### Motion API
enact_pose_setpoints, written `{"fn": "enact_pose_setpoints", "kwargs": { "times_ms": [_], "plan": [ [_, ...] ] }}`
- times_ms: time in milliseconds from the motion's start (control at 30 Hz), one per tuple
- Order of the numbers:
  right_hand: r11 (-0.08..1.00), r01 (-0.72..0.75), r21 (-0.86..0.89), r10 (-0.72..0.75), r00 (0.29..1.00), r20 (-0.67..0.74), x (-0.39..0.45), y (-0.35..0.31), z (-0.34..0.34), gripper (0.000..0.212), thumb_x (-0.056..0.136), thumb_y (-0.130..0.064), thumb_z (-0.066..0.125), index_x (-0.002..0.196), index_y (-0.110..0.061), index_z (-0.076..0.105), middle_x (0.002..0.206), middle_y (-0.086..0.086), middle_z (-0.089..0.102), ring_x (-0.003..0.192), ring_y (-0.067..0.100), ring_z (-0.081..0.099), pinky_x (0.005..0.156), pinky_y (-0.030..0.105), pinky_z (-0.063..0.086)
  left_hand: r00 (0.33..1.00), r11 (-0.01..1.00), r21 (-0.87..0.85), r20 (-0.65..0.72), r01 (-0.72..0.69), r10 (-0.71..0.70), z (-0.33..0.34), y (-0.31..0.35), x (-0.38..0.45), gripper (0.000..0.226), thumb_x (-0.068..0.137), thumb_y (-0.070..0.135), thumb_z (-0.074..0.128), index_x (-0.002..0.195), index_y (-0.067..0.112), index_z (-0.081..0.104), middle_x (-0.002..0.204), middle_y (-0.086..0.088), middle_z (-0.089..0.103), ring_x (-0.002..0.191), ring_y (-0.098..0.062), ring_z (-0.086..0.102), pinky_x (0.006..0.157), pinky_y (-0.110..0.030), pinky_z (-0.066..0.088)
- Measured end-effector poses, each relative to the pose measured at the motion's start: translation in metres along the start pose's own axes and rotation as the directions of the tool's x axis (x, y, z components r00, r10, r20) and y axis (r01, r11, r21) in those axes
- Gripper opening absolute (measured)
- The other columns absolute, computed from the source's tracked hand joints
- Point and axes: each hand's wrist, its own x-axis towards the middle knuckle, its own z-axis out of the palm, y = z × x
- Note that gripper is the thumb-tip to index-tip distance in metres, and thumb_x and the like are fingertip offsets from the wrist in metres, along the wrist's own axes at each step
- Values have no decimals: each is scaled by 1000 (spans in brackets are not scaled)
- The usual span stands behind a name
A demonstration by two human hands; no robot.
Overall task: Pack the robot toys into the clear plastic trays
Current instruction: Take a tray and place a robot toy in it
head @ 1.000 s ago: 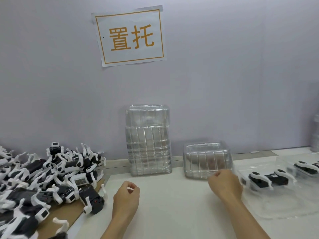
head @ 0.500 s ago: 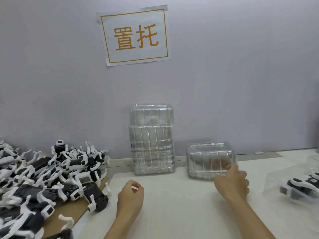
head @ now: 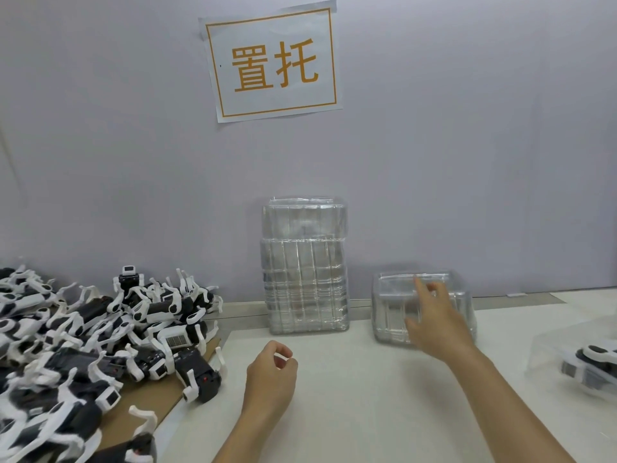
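Note:
A heap of black-and-white robot toys (head: 100,332) lies on brown cardboard at the left. A tall stack of clear plastic trays (head: 305,265) stands against the wall in the middle. A short stack of clear trays (head: 460,295) sits to its right. My right hand (head: 434,322) reaches onto the front of the short stack, fingers spread and touching its top. My left hand (head: 272,375) hovers over the white table with fingers loosely curled, holding nothing. A packed tray with a robot toy (head: 581,365) lies at the right edge.
A paper sign with orange characters (head: 272,61) hangs on the grey wall. The brown cardboard (head: 200,359) ends beside my left hand. White table surface (head: 367,412) stretches between my arms.
My right hand rose from the table and reached forward onto the short tray stack, fingers opening. The view shifted left, so the packed trays slid toward the right edge. My left hand stayed put.

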Motion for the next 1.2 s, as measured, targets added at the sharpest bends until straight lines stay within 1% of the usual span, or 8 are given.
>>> {"fn": "enact_pose_setpoints", "kwargs": {
  "times_ms": [133, 333, 467, 567, 700, 833, 933, 1200],
  "plan": [
    [999, 5, -44, -1, 996, 90, -1, 6, 0, 69, 95, -29, 60, 153, -31, 24, 161, -10, 3, 135, 23, 42, 105, 41, 42, 1000, 1000, -11, 13, -15, 15, 0, 0, -1, 12, 93, 13, 51, 90, 22, 57, 94, 0, 61, 84, -26, 68, 62, -26, 47],
    [999, -13, -47, 10, 998, -68, 0, -3, -4, 39, 91, -31, 69, 130, -28, 60, 120, -5, 45, 91, 24, 59, 75, 32, 45, 998, 999, -10, 49, -45, 46, 1, -1, -2, 14, 94, 12, 50, 93, 25, 56, 97, 3, 59, 87, -27, 68, 63, -26, 48],
    [1000, 5, 20, -3, 996, -90, -3, -8, -4, 22, 89, -26, 73, 110, -23, 73, 117, -5, 66, 105, 24, 63, 85, 34, 49, 993, 996, -31, 87, -82, 85, 4, 1, -2, 15, 94, 13, 50, 93, 27, 58, 98, 4, 59, 84, -25, 67, 57, -23, 46],
    [994, 80, 77, -74, 994, -74, -5, -18, -8, 6, 83, -26, 78, 89, -27, 77, 86, -16, 70, 89, 11, 66, 71, 22, 46, 986, 992, -61, 119, -108, 115, 6, 1, -2, 12, 94, 17, 54, 95, 28, 59, 99, 3, 61, 78, -19, 65, 58, -24, 48],
    [978, 123, 166, -136, 988, 71, -12, -39, -7, 11, 78, -25, 83, 77, -30, 74, 72, -23, 65, 72, -6, 59, 59, 3, 35, 968, 986, -99, 199, -134, 151, 7, 0, -1, 18, 89, 31, 71, 103, 32, 60, 107, 6, 63, 79, -9, 62, 67, -25, 53],
    [955, 150, 255, -201, 962, 187, -21, -64, -4, 23, 72, -20, 88, 69, -34, 70, 74, -16, 68, 53, -7, 59, 46, 5, 39, 939, 984, -66, 297, -163, 175, 10, -2, -1, 61, 76, 43, 83, 124, 39, 45, 122, 26, 51, 114, -4, 54, 91, -21, 46],
    [946, 173, 274, -249, 929, 272, -27, -78, -2, 23, 73, -20, 88, 70, -33, 68, 81, -8, 71, 39, 6, 59, 40, 15, 42, 939, 979, -129, 285, -158, 190, 11, -4, 1, 64, 73, 32, 87, 121, 37, 45, 123, 19, 58, 112, -1, 57, 92, -16, 45],
    [973, 185, 140, -212, 956, 205, -32, -88, -4, 21, 77, -27, 82, 64, -35, 68, 68, -9, 69, 42, 5, 60, 60, 25, 53, 955, 978, -153, 238, -141, 175, 9, -10, 7, 67, 79, 26, 83, 137, 26, 47, 136, 4, 57, 119, -13, 58, 103, -29, 48]
  ]
}}
